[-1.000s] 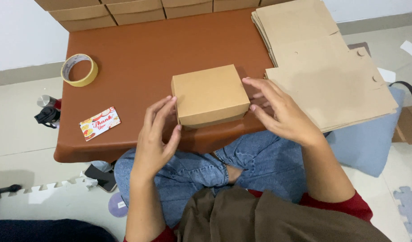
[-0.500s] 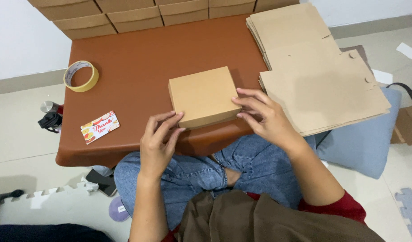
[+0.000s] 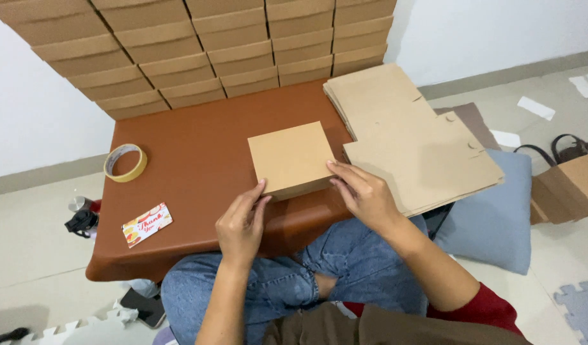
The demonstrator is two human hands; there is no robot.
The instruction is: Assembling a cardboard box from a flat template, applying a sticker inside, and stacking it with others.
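A closed brown cardboard box (image 3: 292,156) lies flat on the reddish-brown table (image 3: 192,160). My left hand (image 3: 241,223) rests at the box's near left corner, fingertips touching its front edge. My right hand (image 3: 364,191) lies at the near right corner, fingers spread against the box's side. Both hands press on the box from the front; neither lifts it.
A stack of flat unfolded cardboard blanks (image 3: 409,137) lies right of the box. Assembled boxes (image 3: 204,48) are stacked in rows along the wall behind. A tape roll (image 3: 125,162) and a small printed card (image 3: 147,224) lie at the table's left. A blue cushion (image 3: 498,217) sits on the floor.
The view has tilted up, showing the stacked boxes. The box has slid farther onto the table, and both hands have moved from its sides to its near corners.
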